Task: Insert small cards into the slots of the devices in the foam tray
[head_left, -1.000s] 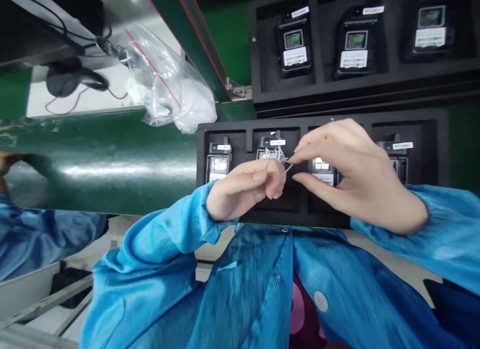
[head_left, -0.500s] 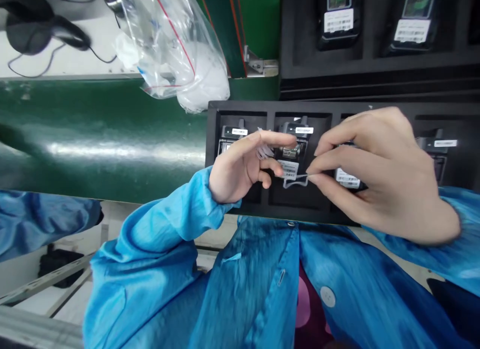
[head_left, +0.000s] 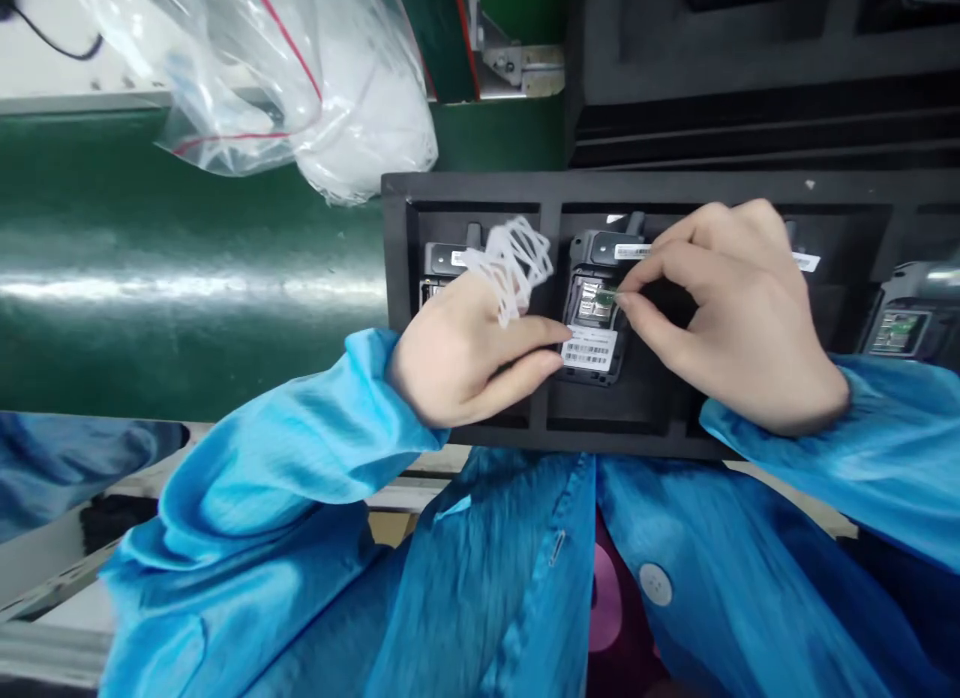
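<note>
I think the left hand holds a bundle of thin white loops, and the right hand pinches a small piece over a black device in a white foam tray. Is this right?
Not quite: the head view shows the foam tray is black, not white. The left hand does hold the bundle of thin white loops, and the right hand pinches a small piece over the black device.

Tight spot around the middle pocket, open belt on your left

Your left hand [head_left: 465, 358] and right hand [head_left: 739, 318] crowd the device [head_left: 592, 313] from both sides, so nothing else fits in over that pocket of the black foam tray [head_left: 480, 190]. The bundle of white loops [head_left: 514, 263] sticking out of your left fist hangs over the next device [head_left: 442, 263], blocking that pocket too. Just behind, a second tray [head_left: 750, 68] stacks up like a wall, and the plastic bag [head_left: 300, 88] droops over the tray's far-left corner. The green belt [head_left: 187, 278] to your left is bare, so that's your open lane.
</note>
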Demonstrator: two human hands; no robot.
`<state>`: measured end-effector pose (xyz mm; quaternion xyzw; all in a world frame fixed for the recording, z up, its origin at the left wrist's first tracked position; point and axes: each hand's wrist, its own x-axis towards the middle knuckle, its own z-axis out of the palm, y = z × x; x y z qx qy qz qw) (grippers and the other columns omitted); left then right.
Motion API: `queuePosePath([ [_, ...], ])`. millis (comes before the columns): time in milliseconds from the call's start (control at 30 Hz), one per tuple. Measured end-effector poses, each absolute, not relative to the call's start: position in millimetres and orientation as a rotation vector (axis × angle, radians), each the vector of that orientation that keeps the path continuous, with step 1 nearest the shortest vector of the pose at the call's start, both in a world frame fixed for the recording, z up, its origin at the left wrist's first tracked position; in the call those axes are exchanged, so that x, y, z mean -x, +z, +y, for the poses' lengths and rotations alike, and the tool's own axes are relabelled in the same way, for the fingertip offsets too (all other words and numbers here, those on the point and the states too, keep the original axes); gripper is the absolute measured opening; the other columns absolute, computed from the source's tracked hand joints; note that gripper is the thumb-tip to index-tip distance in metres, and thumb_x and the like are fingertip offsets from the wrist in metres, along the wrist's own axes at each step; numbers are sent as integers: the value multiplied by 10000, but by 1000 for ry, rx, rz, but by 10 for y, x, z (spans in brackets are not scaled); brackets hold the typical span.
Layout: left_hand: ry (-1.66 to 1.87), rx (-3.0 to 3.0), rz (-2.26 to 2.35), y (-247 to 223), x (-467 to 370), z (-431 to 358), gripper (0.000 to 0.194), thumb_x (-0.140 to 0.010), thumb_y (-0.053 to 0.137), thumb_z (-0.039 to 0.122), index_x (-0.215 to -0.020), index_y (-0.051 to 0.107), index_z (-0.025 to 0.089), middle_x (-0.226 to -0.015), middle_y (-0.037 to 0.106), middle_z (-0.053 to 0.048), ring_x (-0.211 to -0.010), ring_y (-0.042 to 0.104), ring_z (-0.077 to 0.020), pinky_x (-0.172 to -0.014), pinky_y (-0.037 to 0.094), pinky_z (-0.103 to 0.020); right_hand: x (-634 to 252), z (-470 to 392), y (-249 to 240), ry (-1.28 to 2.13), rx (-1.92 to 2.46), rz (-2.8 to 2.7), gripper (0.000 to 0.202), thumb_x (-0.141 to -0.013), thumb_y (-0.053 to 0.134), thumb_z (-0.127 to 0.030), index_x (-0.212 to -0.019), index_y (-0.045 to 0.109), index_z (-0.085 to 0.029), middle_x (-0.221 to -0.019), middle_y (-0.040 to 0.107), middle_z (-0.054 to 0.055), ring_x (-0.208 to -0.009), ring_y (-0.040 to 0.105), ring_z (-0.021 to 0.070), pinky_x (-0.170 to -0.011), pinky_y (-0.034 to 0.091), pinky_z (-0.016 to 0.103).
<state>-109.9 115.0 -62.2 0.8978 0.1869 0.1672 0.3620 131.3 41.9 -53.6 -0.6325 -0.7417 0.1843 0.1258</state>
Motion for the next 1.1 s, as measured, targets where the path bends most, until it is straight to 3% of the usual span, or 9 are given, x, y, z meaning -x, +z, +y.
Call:
queuePosePath([
  [100, 413, -2592, 357, -718, 1090, 1127, 368, -940, 532, 349, -1164, 715, 121, -1017, 665, -181, -946, 633, -304, -797, 528, -461, -1317, 426, -512, 521, 1847, -2199, 123, -926, 557, -222, -881, 660, -172, -955, 598, 80, -913, 561, 250, -810, 437, 438],
  [233, 395, -2721, 349, -792, 1093, 1090, 428, -917, 573, 413, -1250, 659, 158, -1089, 649, -178, -929, 628, -302, -758, 524, -453, -1323, 416, -517, 497, 1847, -2208, 151, -943, 516, -234, -885, 643, -176, -957, 596, 83, -918, 565, 253, -795, 452, 441],
  [367, 308, -2788, 374, -807, 1089, 1074, 452, -912, 565, 485, -1266, 636, 212, -1097, 642, -144, -959, 610, -297, -758, 506, -426, -1325, 397, -556, 409, 1820, -2235, 156, -945, 503, -244, -872, 621, -172, -943, 587, 70, -897, 565, 249, -782, 460, 434],
  [633, 344, -2820, 356, -821, 1069, 1066, 497, -910, 537, 550, -1245, 645, 199, -1076, 630, -142, -968, 603, -299, -753, 494, -427, -1352, 368, -505, 347, 1824, -2285, 102, -932, 518, -259, -943, 572, -173, -976, 598, 93, -932, 575, 269, -793, 451, 435],
  [733, 368, -2817, 349, -819, 1068, 1066, 504, -905, 538, 564, -1216, 657, 185, -1062, 641, -147, -963, 610, -308, -747, 495, -429, -1391, 283, -424, 330, 1690, -2381, 70, -893, 556, -220, -927, 614, -199, -981, 612, 84, -926, 573, 269, -785, 427, 432],
  [900, 364, -2817, 350, -811, 1060, 1073, 488, -909, 538, 568, -1212, 651, 203, -1057, 646, -138, -962, 617, -299, -742, 491, -415, -1434, 130, -361, 316, 1598, -2554, 208, -868, 597, -247, -1050, 697, -238, -1133, 636, 88, -1027, 571, 333, -782, 400, 468],
  [1100, 348, -2812, 384, -752, 1004, 1093, 598, -910, 495, 613, -1268, 619, 149, -1039, 648, -187, -904, 620, -325, -699, 491, -440, -1411, 154, -352, 299, 1646, -2497, 186, -869, 612, -277, -1012, 694, -192, -1123, 643, 99, -1027, 577, 316, -805, 432, 457],
])
